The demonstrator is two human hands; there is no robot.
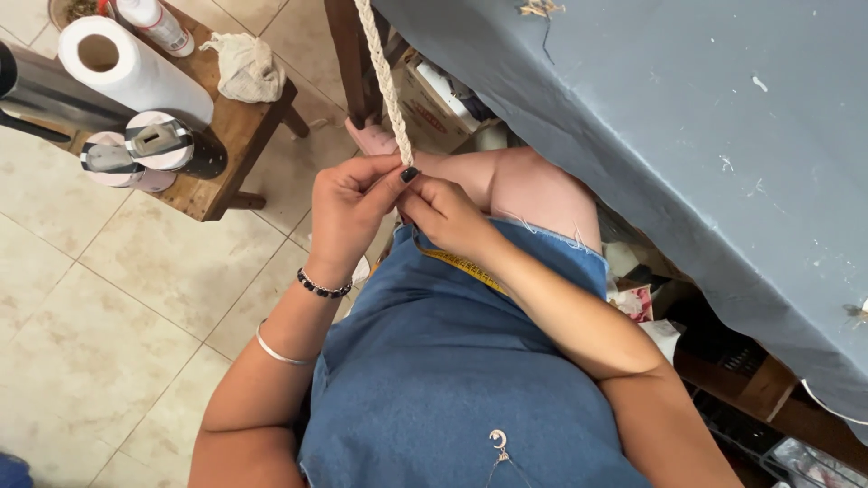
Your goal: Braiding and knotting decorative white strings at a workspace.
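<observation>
Holding the Braid Taut

Pinching the cream braided cord (391,99) above the lap, the left hand (348,212) and right hand (445,215) both gripped its lower end, likely keeping tension; a yellow tape measure (461,265) crossed the denim.

Cream braided cord (384,81), yellow tape measure (463,265), blue denim dress (443,361), grey-blue tablecloth (687,136).

Both forearms were drawn in over the lap, elbows bent. The left hand (348,212) was closed in a pinch, thumb pressed against the curled fingers. The right hand (443,212) was held just beside it, fingers bunched, the two hands touching.
</observation>
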